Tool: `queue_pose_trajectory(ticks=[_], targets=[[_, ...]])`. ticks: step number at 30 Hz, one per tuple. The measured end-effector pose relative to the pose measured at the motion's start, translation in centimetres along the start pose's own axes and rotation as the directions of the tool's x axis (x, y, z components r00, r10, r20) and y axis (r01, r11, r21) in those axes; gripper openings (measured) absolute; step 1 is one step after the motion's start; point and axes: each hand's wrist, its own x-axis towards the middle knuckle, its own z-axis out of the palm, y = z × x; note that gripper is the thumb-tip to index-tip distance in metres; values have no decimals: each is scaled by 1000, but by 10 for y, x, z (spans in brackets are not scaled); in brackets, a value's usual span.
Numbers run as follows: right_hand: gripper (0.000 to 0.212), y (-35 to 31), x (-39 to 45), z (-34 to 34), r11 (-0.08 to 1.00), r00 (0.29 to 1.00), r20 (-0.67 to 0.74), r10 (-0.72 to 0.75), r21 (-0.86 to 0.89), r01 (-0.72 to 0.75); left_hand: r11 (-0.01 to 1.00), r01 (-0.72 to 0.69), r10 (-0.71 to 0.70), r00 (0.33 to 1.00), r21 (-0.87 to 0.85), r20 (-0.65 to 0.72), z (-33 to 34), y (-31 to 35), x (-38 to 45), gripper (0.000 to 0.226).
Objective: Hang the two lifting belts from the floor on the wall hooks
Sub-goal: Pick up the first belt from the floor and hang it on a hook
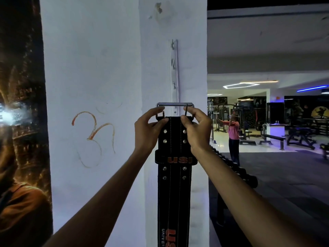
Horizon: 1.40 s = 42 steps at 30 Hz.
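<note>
Head view. A black lifting belt (174, 175) hangs lengthwise down the white pillar (106, 68), its long axis vertical and its metal buckle (175, 104) uppermost. The left hand (148, 130) and right hand (196, 129) each have a clenched grip on the belt's top end just below the buckle, one at either edge, equally near. The buckle bar lies level across the foot of a vertical hook rail (174, 75); the lowest hook appears to sit just behind or under it, though engagement cannot be confirmed. Three further hooks rise above on the rail, all bare. Judged step: seating the buckle over a hook. Open wall lies to the left; the pillar's corner edge runs close on the right. No second belt is visible.
</note>
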Motion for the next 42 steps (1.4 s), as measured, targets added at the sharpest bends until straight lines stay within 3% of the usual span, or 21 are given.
queue_pose_trajectory(ticks=[5,13,29,36,39,42], targets=[[31,9,16,14,997,998,-8,-59,-45,58,999,-46,46,999,19,-3,1,-13,19,45],[30,24,42,18,989,991,-27,-129,-73,127,996,-52,51,998,70,28,14,-33,44,42],[37,58,80,25,990,993,-30,-115,-82,112,985,-9,13,1000,173,-21,39,-66,70,37],[38,73,86,29,986,991,-31,-131,-105,127,981,99,-85,992,169,-91,44,-73,74,40],[39,80,78,23,990,993,23,-112,-81,113,972,173,-153,980,161,-129,41,-77,72,23],[36,88,72,20,993,995,14,-94,-69,95,965,227,-209,969,131,-133,40,-82,67,21]])
